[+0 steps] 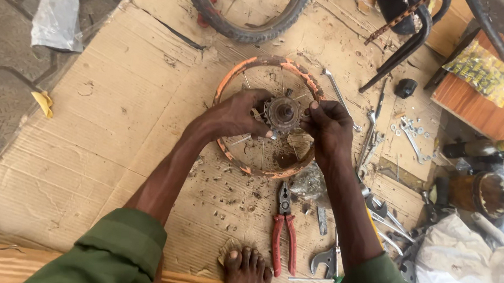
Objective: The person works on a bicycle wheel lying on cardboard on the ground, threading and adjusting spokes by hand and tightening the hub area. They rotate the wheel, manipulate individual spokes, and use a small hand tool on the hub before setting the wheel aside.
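Small orange rusted wheel (269, 117) lying flat on cardboard sheets (121, 124), its toothed hub sprocket (282, 113) at centre. Left hand (237, 116) and right hand (329, 127) each close their fingers on the sprocket's opposite sides. Red-handled pliers (283, 230) lie just below the rim, beside a bare foot (246, 270).

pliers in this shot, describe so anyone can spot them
Start at the rusty orange wheel rim lying flat on the cardboard, where both hands work at the hub. Look just below the rim, between the person's forearms, above the bare foot. The pliers lie there, jaws toward the rim: the only tool with red handles, unlike the bare metal spanners to the right.
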The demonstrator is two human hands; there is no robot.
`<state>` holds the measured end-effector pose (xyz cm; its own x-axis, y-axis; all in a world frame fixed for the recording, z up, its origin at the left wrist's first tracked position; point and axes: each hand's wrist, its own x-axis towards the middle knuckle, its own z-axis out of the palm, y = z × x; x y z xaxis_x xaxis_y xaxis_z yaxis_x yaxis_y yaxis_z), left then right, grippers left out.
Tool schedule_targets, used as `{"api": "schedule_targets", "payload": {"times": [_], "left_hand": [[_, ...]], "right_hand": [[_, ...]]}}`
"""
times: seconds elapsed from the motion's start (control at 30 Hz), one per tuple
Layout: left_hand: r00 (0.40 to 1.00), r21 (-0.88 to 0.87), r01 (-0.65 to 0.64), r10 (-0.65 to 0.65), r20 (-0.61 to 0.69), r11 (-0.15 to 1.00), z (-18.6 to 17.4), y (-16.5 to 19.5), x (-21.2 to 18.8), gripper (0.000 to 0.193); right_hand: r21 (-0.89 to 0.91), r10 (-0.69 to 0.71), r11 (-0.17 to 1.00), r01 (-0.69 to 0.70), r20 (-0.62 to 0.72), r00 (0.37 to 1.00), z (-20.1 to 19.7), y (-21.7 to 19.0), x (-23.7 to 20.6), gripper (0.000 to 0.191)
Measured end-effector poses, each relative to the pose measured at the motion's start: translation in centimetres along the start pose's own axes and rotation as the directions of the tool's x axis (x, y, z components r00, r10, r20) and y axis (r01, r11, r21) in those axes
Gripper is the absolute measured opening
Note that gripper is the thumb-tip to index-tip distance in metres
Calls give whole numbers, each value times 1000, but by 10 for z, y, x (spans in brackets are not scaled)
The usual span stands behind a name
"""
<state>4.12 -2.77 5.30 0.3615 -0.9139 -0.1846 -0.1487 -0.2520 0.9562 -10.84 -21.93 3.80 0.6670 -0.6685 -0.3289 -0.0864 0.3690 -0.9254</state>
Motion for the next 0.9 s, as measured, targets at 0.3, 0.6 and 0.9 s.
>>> {"api": "schedule_targets", "payload": {"times": [0.3,0.6,0.9], "left_hand": [[937,-85,305,-283,205,949,0,9,4,90],[903,-476,420,-302,306,773,-3,-14,15,49],[943,-759,332,-188,273,560,15,-6,4,49]], "right_hand": [[-176,-59,981,74,90,994,-11,2,11,10],[-273,-55,959,75,80,995,-15,2,-7,11],[-652,-375,691,312,45,926,-14,7,-40,21]]}}
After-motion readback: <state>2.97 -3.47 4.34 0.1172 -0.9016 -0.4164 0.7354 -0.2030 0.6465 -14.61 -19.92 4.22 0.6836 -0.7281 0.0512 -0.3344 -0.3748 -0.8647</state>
